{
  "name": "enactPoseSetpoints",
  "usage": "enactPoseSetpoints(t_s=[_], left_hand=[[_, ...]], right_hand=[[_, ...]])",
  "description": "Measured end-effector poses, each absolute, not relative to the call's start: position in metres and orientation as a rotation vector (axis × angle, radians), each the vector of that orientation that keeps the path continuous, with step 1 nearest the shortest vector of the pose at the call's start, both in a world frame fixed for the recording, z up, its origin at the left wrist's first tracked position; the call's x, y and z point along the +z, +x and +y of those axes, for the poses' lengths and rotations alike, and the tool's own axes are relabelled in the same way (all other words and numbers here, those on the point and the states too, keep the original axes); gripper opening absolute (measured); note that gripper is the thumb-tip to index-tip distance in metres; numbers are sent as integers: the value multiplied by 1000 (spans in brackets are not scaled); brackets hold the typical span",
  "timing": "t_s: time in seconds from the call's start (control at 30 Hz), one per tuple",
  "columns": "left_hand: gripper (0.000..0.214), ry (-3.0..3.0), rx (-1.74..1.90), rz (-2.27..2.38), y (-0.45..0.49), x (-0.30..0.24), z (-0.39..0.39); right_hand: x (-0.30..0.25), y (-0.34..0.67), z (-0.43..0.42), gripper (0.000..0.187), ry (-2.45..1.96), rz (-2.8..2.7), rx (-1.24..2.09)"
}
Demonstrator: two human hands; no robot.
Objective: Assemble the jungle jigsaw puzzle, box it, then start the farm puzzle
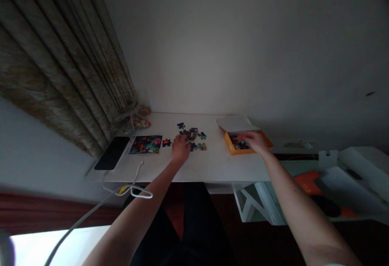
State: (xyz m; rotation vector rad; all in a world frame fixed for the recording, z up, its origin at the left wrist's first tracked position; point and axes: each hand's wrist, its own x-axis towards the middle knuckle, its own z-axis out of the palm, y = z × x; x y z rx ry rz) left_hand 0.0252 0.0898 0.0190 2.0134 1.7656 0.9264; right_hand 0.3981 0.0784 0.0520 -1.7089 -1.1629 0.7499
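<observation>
Colourful jigsaw puzzle pieces (192, 134) lie in a loose cluster on the white table (219, 169). My left hand (180, 149) rests at the near left side of this cluster, fingers apart and touching the pieces. A single piece (166, 142) lies just left of that hand, and a dark one (181, 125) is at the far edge of the group. To the right stands an orange box (243, 151), its white lid flap (237, 123) folded back and more pieces inside. My right hand (254, 140) reaches into it, fingers closed on a reddish puzzle piece.
A printed picture sheet (146, 145) lies on the left of the table beside a dark phone (112, 153). A white cable (138, 185) hangs over the front edge. A crinkled plastic packet (138, 120) sits by the curtain (69, 55). The wall (200, 55) borders the back.
</observation>
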Motion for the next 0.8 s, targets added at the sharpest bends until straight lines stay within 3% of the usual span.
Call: enactPoseSetpoints(t_s=[0.17,0.3,0.4,0.5,0.67,0.8], left_hand=[[52,2224,538,2020,-35,8,105],[53,2286,265,1972,-56,11,113],[51,2247,188,1932,-58,14,119],[51,2186,176,1946,-57,17,126],[51,2038,297,1956,-59,25,135],[41,1960,433,1886,-54,28,139]], right_hand=[[40,403,78,9,-2078,-1420,398],[37,359,76,20,-1882,-1522,207],[24,301,78,23,-1719,-1634,263],[3,243,81,36,-1571,-1751,344],[-19,188,84,76,-1822,-1760,318],[-18,180,87,88,-1863,-1919,334]])
